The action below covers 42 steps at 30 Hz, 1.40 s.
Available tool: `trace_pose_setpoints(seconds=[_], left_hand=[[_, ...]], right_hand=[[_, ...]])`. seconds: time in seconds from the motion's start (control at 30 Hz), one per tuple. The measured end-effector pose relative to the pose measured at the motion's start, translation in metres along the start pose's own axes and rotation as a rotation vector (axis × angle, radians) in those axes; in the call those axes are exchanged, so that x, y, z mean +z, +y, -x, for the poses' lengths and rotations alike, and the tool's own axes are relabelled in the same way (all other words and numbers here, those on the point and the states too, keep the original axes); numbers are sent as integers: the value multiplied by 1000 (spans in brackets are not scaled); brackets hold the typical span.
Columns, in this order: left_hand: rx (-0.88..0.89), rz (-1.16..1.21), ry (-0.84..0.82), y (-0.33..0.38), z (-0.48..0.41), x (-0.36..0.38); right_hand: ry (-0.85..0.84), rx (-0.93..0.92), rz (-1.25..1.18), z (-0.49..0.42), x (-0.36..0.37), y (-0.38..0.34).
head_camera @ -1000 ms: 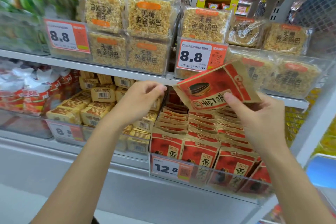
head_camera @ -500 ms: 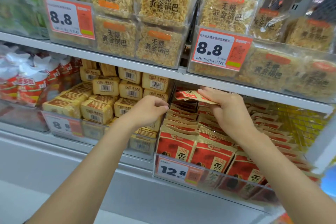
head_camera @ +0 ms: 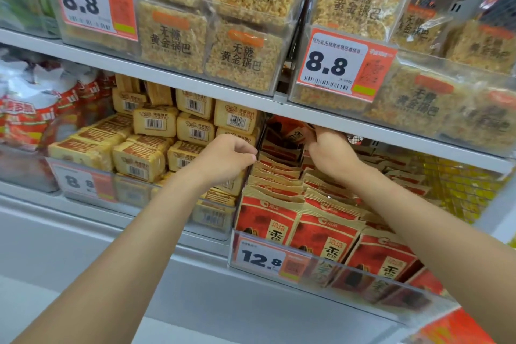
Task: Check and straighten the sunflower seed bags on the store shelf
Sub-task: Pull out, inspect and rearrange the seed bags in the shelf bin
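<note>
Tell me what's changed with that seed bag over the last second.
The right hand carried the seed bag from out front, tilted, into the back of the rows under the upper shelf, still gripping it. The left hand stayed at the bin's left edge.

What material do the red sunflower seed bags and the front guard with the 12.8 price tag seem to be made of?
Sunflower seed bags: probably kraft-style paper, matte; tan folded tops, no shine, though an inner lining cannot be judged.
Front guard: clear hard plastic, likely acrylic, glossy; the bags show through it, slightly blurred.
12.8 price tag: printed paper or card, behind the guard.
</note>
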State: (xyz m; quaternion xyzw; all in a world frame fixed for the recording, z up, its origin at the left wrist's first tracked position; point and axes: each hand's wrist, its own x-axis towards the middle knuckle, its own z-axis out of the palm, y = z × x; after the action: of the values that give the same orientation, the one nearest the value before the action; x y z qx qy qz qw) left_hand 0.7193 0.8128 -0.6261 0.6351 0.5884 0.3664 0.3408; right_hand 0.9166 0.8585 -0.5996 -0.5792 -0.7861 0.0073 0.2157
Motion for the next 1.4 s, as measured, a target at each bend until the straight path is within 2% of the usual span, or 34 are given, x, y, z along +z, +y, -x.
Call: trace_pose_setpoints(seconds=[0.2,0.33,0.43,0.6,0.73,0.87,1.03,1.27,1.4], left_hand=[[1,32,14,-1,-3,-1],[0,44,43,0,-6,1],[21,32,79,5,-9,6],[11,-1,122,6,-22,13],[35,-50,137,1,-34,14],[87,-129,126,0,-39,14],[147,-192,82,7,-43,13],[173,-243,70,4,-51,22],[201,-294,78,1,-53,23]], right_hand=[[-59,-26,71,4,-8,12],[-43,-115,79,10,-11,10],[-65,-87,130,-3,-8,9],[-197,-17,124,-25,11,5],[-193,15,114,-36,14,7],[-175,54,246,-42,13,7],[-245,10,313,-54,16,3],[-241,-51,279,-54,17,1],[-167,-53,253,-54,19,9]])
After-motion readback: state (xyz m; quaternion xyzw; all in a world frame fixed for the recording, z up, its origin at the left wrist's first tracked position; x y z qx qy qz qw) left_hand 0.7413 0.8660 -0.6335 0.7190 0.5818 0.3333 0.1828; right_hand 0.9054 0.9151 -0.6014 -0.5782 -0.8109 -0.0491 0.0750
